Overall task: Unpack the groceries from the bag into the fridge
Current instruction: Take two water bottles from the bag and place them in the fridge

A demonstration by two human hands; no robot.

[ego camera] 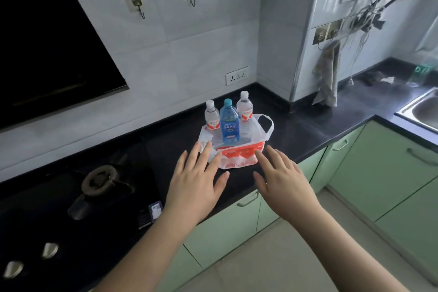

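Note:
A white plastic bag [239, 156] with red print sits slumped on the black countertop [308, 130]. Three bottles stand upright in it: a clear one with a red label on the left [211, 117], a blue one in the middle [229, 123] and a clear one with a red label on the right [244, 109]. My left hand [196, 180] hovers just in front of the bag's left side with fingers straight and spread. My right hand [282, 178] is held out in front of the bag's right side, fingers straight too. Neither hand holds anything. No fridge is in view.
A gas hob [99, 182] with a burner lies to the left, and a dark range hood [47, 42] hangs above it. Green cabinets [379, 168] run under the counter. A steel sink [424, 109] sits at the far right. A cloth [328, 76] hangs on the wall.

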